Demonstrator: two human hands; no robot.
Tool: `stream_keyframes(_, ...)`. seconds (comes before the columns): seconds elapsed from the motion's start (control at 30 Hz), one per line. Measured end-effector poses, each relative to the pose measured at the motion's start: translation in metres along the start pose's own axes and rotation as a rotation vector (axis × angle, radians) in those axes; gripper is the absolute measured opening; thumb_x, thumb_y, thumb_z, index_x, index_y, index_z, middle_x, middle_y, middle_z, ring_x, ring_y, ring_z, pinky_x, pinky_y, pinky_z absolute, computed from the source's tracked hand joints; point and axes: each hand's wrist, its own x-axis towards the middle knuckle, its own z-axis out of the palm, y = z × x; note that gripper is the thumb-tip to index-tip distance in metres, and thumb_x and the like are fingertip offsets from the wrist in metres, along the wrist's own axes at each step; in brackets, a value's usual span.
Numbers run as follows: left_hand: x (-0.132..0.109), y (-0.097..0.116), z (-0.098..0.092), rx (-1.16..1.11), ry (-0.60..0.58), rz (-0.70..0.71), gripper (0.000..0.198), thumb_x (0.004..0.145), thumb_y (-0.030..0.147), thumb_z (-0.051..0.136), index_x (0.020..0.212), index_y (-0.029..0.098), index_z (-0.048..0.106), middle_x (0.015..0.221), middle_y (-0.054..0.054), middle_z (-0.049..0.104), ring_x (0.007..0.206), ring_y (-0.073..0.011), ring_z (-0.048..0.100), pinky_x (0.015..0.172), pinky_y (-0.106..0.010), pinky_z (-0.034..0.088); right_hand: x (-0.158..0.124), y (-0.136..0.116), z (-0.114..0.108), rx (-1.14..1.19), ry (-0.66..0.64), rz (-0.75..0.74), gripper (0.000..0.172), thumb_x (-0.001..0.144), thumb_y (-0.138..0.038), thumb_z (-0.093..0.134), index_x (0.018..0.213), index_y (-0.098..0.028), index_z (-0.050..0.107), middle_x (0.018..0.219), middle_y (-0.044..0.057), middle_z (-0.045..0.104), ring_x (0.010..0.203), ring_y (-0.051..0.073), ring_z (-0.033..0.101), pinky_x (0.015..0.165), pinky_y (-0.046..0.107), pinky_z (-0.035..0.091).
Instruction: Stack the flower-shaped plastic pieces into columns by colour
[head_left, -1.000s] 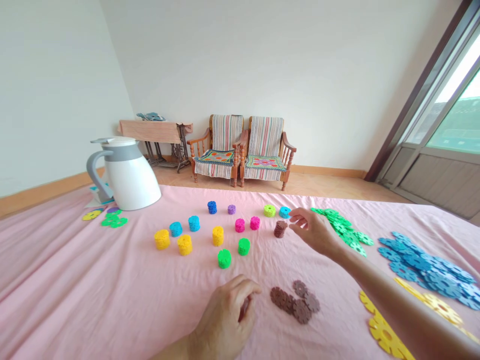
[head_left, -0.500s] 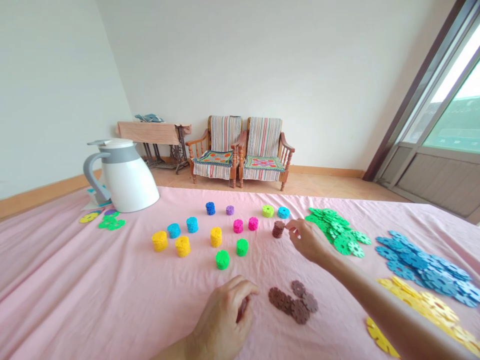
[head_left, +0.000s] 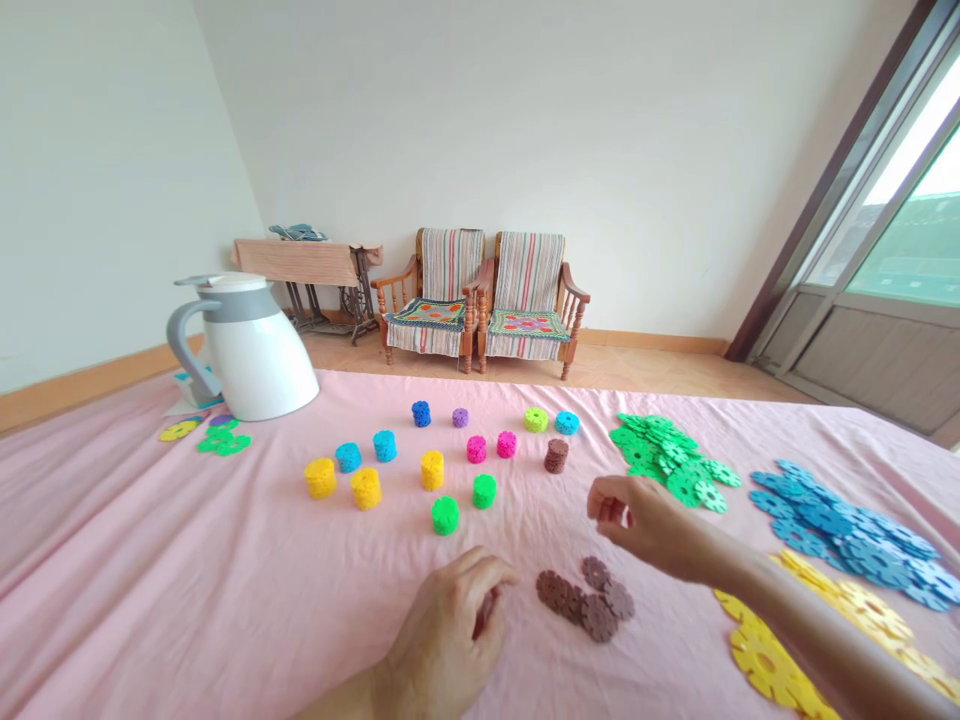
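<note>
My left hand (head_left: 457,625) rests on the pink cloth at the lower middle, fingers curled; something brown shows in its palm, too hidden to make out. Just right of it lie loose brown discs (head_left: 598,617). My right hand (head_left: 637,520) hovers above the cloth, fingers bent and thumb apart, with nothing seen between them. Beyond it stands a brown stack (head_left: 556,456), untouched. Small stacks stand across the middle: yellow (head_left: 366,489), green (head_left: 445,516), pink (head_left: 476,449), light blue (head_left: 385,446), dark blue (head_left: 421,414), purple (head_left: 460,418) and lime (head_left: 535,420).
Heaps of green (head_left: 660,455), blue (head_left: 847,530) and yellow discs (head_left: 772,660) lie at the right. A white jug (head_left: 262,355) stands back left, with a few flat discs (head_left: 223,443) before it. Two chairs (head_left: 527,290) are beyond the cloth.
My right hand has left the brown stack and moved back toward me and slightly right, nearer the loose brown discs. My left hand has hardly moved.
</note>
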Motion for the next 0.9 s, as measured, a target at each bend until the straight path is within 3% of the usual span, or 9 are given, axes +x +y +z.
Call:
stream_keyframes(0.17,0.0,0.0,0.0,0.008,0.012,0.014,0.036,0.075,-0.003,0.043,0.095,0.019,0.063,0.08,-0.001,0.06,0.064,-0.0128,0.053,0.064,-0.024,0.04,-0.044,-0.012,0.001,0.037,-0.152,-0.084,0.032,0.071,-0.004,0.045,0.095,-0.022,0.057,0.092,0.003,0.061,0.082,0.014,0.057,0.076,0.028,0.044)
stream_keyframes(0.33,0.0,-0.001,0.001,0.021,0.011,-0.001,0.031,0.078,0.0,0.044,0.093,0.018,0.063,0.08,-0.002,0.061,0.062,-0.0128,0.052,0.064,-0.025,0.04,-0.062,-0.017,0.009,0.03,-0.136,-0.009,0.027,0.072,-0.009,0.05,0.095,-0.022,0.053,0.095,0.003,0.057,0.086,0.016,0.054,0.078,0.03,0.043)
stream_keyframes(0.5,0.0,-0.001,0.001,0.033,0.004,-0.003,0.031,0.077,-0.001,0.043,0.092,0.018,0.063,0.08,-0.002,0.06,0.062,-0.0128,0.052,0.064,-0.025,0.04,-0.063,-0.021,0.019,0.02,-0.054,0.039,0.015,0.074,-0.009,0.047,0.084,-0.021,0.049,0.087,0.001,0.054,0.077,0.015,0.051,0.07,0.028,0.042)
stream_keyframes(0.7,0.002,0.001,-0.001,0.049,-0.005,-0.015,0.032,0.077,-0.001,0.042,0.095,0.017,0.063,0.081,-0.002,0.061,0.059,-0.0121,0.051,0.063,-0.024,0.041,-0.059,-0.02,0.025,0.029,0.003,0.048,0.022,0.063,-0.005,0.047,0.078,-0.021,0.045,0.078,-0.001,0.053,0.07,0.013,0.05,0.064,0.026,0.04)
stream_keyframes(0.9,0.002,0.001,-0.002,0.035,0.0,-0.018,0.032,0.075,-0.001,0.044,0.092,0.017,0.063,0.081,-0.002,0.061,0.065,-0.0136,0.055,0.062,-0.024,0.04,-0.019,-0.012,0.009,0.071,0.16,0.036,0.01,0.07,-0.015,0.051,0.078,-0.021,0.053,0.076,-0.001,0.059,0.069,0.013,0.054,0.063,0.026,0.042)
